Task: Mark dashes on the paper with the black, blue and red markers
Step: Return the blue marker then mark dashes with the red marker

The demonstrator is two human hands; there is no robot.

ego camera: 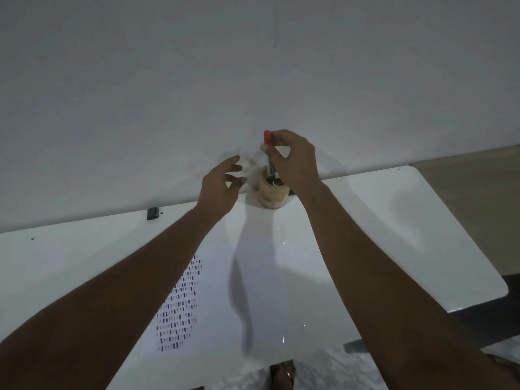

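Against a plain grey-white wall, your glossy white tabletop [422, 220] carries a small beige round holder [272, 196] at its far edge. Your right hand [295, 161] pinches the red-capped marker [269, 156] upright, cap on top, its lower end at the holder's mouth. Your left hand [221, 187] hovers just beside the holder, fingers spread and empty. Nearer you lies the white paper [180, 302] covered in rows of short dark, blue and reddish dashes, partly under your left forearm.
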